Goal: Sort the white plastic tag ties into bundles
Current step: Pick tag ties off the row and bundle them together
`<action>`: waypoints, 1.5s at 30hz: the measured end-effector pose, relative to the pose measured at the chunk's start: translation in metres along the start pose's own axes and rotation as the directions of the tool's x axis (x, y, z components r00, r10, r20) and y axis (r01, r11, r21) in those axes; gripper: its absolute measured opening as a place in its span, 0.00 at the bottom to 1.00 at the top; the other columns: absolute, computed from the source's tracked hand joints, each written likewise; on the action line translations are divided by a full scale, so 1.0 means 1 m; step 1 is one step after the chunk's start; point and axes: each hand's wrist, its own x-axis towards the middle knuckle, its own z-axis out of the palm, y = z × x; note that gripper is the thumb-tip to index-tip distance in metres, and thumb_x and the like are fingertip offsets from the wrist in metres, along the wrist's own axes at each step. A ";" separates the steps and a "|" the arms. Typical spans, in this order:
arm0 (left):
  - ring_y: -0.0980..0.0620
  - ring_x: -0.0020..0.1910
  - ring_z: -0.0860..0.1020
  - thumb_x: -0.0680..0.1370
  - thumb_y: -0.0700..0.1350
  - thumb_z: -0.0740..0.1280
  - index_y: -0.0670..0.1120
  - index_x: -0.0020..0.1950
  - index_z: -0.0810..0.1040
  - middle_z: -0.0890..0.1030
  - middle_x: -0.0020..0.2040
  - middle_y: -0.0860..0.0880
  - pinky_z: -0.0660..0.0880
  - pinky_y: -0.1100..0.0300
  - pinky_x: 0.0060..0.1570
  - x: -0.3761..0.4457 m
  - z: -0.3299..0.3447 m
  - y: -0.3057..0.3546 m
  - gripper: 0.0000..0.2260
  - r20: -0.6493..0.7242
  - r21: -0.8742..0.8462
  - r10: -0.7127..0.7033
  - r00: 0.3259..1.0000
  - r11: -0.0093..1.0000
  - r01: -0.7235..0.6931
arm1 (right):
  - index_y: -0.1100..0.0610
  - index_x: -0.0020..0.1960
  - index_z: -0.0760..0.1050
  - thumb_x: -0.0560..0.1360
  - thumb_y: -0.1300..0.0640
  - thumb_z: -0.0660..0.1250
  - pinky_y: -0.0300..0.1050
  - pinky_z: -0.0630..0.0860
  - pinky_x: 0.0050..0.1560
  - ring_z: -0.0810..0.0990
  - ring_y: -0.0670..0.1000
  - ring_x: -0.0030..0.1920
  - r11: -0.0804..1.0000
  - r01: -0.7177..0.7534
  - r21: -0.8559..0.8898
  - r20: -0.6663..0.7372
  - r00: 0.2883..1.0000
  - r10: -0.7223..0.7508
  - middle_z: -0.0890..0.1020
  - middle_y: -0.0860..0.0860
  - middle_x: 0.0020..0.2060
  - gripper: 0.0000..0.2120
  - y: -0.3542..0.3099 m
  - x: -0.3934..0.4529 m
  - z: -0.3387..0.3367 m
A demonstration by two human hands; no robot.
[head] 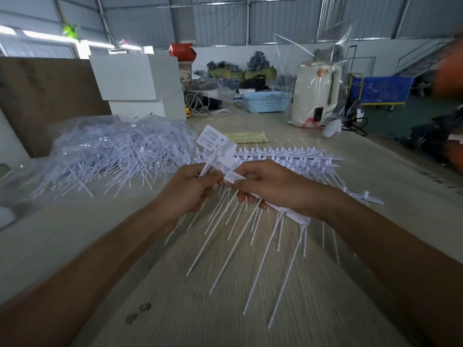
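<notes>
My left hand grips a small bundle of white tag ties by their stems, the flat tag heads sticking up above the fingers. My right hand holds a joined strip of tag ties, pinching one tag head at its left end; the long thin tails fan down toward me over the table. Behind my hands lies a row of more joined tie strips. A large loose heap of tag ties sits at the left, partly covered by a clear plastic bag.
The wooden table stretches toward me. White boxes stand at the back left, a blue basket and a white kettle in clear plastic at the back right. A yellow-green paper lies beyond the strips.
</notes>
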 end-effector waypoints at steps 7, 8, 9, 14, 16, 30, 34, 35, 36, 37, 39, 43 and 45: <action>0.55 0.24 0.57 0.84 0.54 0.60 0.49 0.47 0.78 0.62 0.28 0.52 0.54 0.66 0.25 -0.002 -0.002 0.001 0.13 0.025 -0.061 0.013 1.000 0.998 -0.012 | 0.64 0.56 0.75 0.81 0.60 0.65 0.36 0.74 0.30 0.78 0.43 0.30 0.994 0.089 0.059 0.013 0.996 -0.090 0.83 0.60 0.40 0.08 0.001 -0.003 0.001; 0.56 0.24 0.57 0.84 0.54 0.61 0.50 0.46 0.79 0.63 0.28 0.53 0.54 0.65 0.25 -0.002 -0.002 0.001 0.13 0.018 -0.064 0.006 1.000 0.998 -0.005 | 0.63 0.56 0.75 0.81 0.60 0.65 0.37 0.75 0.31 0.78 0.43 0.30 0.993 0.101 0.066 0.004 0.995 -0.102 0.82 0.59 0.39 0.07 0.001 -0.003 0.001; 0.56 0.24 0.58 0.83 0.53 0.62 0.52 0.43 0.79 0.64 0.27 0.54 0.54 0.65 0.25 -0.003 -0.001 0.002 0.13 0.019 -0.057 0.007 1.000 0.998 -0.006 | 0.62 0.55 0.75 0.81 0.59 0.65 0.38 0.76 0.32 0.78 0.43 0.30 0.992 0.112 0.061 -0.010 0.994 -0.112 0.81 0.58 0.37 0.06 0.002 -0.003 0.001; 0.56 0.22 0.59 0.80 0.49 0.68 0.48 0.42 0.79 0.64 0.25 0.53 0.56 0.66 0.23 -0.006 0.001 0.003 0.08 0.027 -0.006 0.076 0.997 0.997 -0.076 | 0.62 0.56 0.74 0.80 0.57 0.67 0.39 0.74 0.29 0.77 0.47 0.29 0.994 0.093 0.054 -0.022 0.996 -0.092 0.79 0.60 0.35 0.09 0.002 -0.002 0.004; 0.56 0.22 0.59 0.81 0.47 0.67 0.50 0.38 0.78 0.64 0.25 0.53 0.56 0.66 0.23 -0.005 0.001 0.002 0.11 0.003 -0.043 0.073 0.997 0.996 -0.073 | 0.62 0.58 0.74 0.80 0.54 0.68 0.39 0.73 0.27 0.79 0.50 0.30 0.996 -0.003 0.085 -0.001 1.000 0.003 0.81 0.62 0.38 0.12 0.003 -0.001 0.004; 0.54 0.21 0.59 0.79 0.48 0.69 0.48 0.31 0.74 0.64 0.24 0.51 0.55 0.63 0.25 -0.003 -0.001 0.004 0.17 -0.028 0.028 0.018 0.999 0.999 -0.017 | 0.65 0.40 0.79 0.79 0.59 0.68 0.39 0.69 0.29 0.74 0.48 0.27 0.984 0.115 -0.136 -0.044 0.992 -0.122 0.77 0.51 0.27 0.12 0.004 0.000 0.005; 0.54 0.21 0.60 0.78 0.46 0.69 0.49 0.28 0.73 0.65 0.23 0.51 0.57 0.63 0.25 -0.002 0.000 0.003 0.19 -0.049 0.052 0.018 0.999 0.999 -0.015 | 0.55 0.32 0.75 0.78 0.59 0.67 0.46 0.67 0.32 0.69 0.49 0.26 0.864 0.239 -0.442 -0.061 0.953 -0.295 0.72 0.50 0.25 0.15 0.004 0.002 0.009; 0.53 0.21 0.61 0.78 0.45 0.69 0.48 0.29 0.73 0.65 0.23 0.50 0.58 0.62 0.26 -0.001 0.001 0.003 0.18 -0.067 0.066 0.025 0.997 0.998 -0.021 | 0.49 0.30 0.71 0.78 0.59 0.66 0.47 0.67 0.31 0.69 0.48 0.25 0.810 0.247 -0.532 -0.057 0.944 -0.326 0.71 0.48 0.24 0.18 0.003 0.003 0.012; 0.52 0.22 0.61 0.78 0.45 0.69 0.47 0.29 0.73 0.65 0.24 0.49 0.58 0.61 0.27 0.000 0.001 0.003 0.17 -0.080 0.074 0.033 0.996 0.997 -0.027 | 0.46 0.30 0.68 0.78 0.59 0.66 0.48 0.67 0.30 0.69 0.48 0.24 0.781 0.247 -0.574 -0.062 0.937 -0.343 0.70 0.46 0.23 0.20 0.003 0.004 0.014; 0.52 0.23 0.61 0.78 0.46 0.69 0.47 0.30 0.73 0.65 0.24 0.49 0.58 0.60 0.27 0.000 -0.001 0.002 0.16 -0.079 0.074 0.039 0.996 0.997 -0.033 | 0.46 0.30 0.67 0.79 0.58 0.66 0.49 0.68 0.30 0.69 0.48 0.24 0.784 0.246 -0.569 -0.072 0.935 -0.346 0.70 0.46 0.23 0.20 0.004 0.005 0.014; 0.53 0.22 0.60 0.80 0.48 0.68 0.47 0.33 0.75 0.65 0.24 0.50 0.57 0.63 0.26 0.000 -0.003 0.002 0.15 -0.044 0.064 0.061 0.997 0.996 -0.058 | 0.53 0.33 0.72 0.80 0.56 0.65 0.50 0.70 0.31 0.71 0.50 0.26 0.847 0.237 -0.477 -0.113 0.938 -0.326 0.72 0.48 0.25 0.16 0.007 0.007 0.014; 0.58 0.21 0.62 0.81 0.52 0.65 0.48 0.37 0.77 0.70 0.28 0.50 0.57 0.66 0.22 -0.004 -0.002 0.002 0.15 0.050 0.061 0.118 0.992 0.991 -0.121 | 0.60 0.41 0.80 0.80 0.49 0.66 0.50 0.74 0.34 0.79 0.55 0.32 0.927 0.192 -0.323 -0.156 0.955 -0.252 0.80 0.57 0.31 0.17 0.011 0.006 0.013; 0.58 0.21 0.64 0.78 0.56 0.66 0.52 0.38 0.82 0.74 0.31 0.46 0.58 0.67 0.21 -0.006 0.000 0.003 0.13 0.081 0.062 0.103 0.991 0.992 -0.108 | 0.61 0.45 0.82 0.80 0.49 0.66 0.50 0.74 0.36 0.80 0.57 0.35 0.923 0.206 -0.324 -0.175 0.946 -0.273 0.82 0.60 0.34 0.16 0.010 0.006 0.012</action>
